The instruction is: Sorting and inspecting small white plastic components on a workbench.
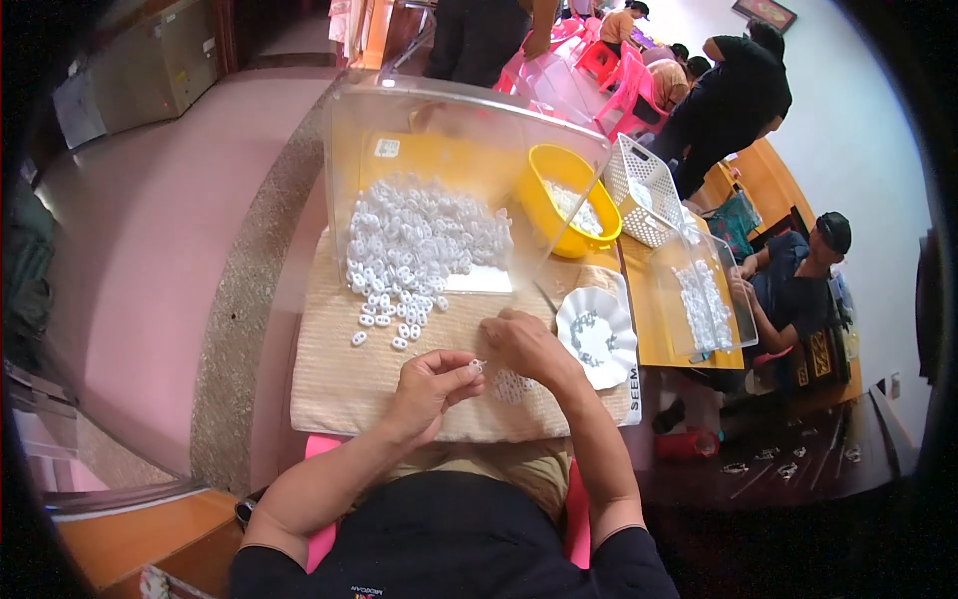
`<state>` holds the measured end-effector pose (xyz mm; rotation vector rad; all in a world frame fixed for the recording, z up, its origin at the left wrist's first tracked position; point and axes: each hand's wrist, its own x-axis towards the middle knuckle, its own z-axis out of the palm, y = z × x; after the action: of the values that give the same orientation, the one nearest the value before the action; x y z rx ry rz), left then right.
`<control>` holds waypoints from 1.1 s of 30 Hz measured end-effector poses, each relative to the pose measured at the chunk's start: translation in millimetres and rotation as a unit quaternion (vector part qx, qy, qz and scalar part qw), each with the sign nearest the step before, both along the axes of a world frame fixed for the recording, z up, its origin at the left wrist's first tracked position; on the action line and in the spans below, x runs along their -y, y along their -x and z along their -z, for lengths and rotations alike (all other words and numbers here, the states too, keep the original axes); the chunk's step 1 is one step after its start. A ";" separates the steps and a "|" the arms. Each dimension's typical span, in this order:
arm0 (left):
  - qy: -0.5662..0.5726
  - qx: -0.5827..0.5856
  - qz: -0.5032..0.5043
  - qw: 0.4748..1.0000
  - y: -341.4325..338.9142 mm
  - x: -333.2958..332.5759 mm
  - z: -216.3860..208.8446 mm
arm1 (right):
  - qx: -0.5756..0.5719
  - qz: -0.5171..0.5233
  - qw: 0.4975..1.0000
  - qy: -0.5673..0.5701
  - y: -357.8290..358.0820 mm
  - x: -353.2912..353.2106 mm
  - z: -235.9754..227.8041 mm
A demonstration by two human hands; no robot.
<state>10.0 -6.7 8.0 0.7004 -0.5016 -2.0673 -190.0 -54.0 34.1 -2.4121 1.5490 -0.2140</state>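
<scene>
My left hand pinches a small whitish piece between thumb and fingertips, too small to name more exactly. To its right, my right hand is closed with its fingers curled down over the towel; whatever they hold is hidden. Just below that hand lies a small patch of tiny whitish pieces. Beyond my hands, a heap of white oval parts with two holes spills from a clear plastic bin onto the beige towel. A white fluted dish with small grey pieces sits beside my right hand.
A yellow basin holding white parts stands behind, next to a white perforated basket. At the right, a clear tray of white parts lies before a seated person. Other people and pink chairs are farther back.
</scene>
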 end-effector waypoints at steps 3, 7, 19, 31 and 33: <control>-0.004 -0.005 -0.003 1.000 0.0 1.0 4.3 | -0.001 0.003 1.000 0.016 1.7 -0.5 7.1; 0.001 -0.005 -0.018 1.000 0.0 -0.2 6.7 | 0.008 0.050 0.999 -0.009 -3.3 -5.6 0.2; 0.003 0.002 -0.007 1.000 3.2 -3.1 9.2 | 0.199 0.062 0.976 0.071 9.8 -41.5 1.4; 0.006 -0.005 0.002 1.000 3.4 -2.7 11.8 | 0.337 0.094 0.937 0.001 15.4 -62.9 20.5; 0.005 -0.007 0.004 1.000 3.4 -2.0 10.5 | 0.349 0.093 0.933 -0.004 17.7 -62.8 24.2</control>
<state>6.6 -4.7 -2.4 0.6782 -0.5075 -2.0751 -207.6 8.8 9.9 -1.8511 1.3991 -0.9763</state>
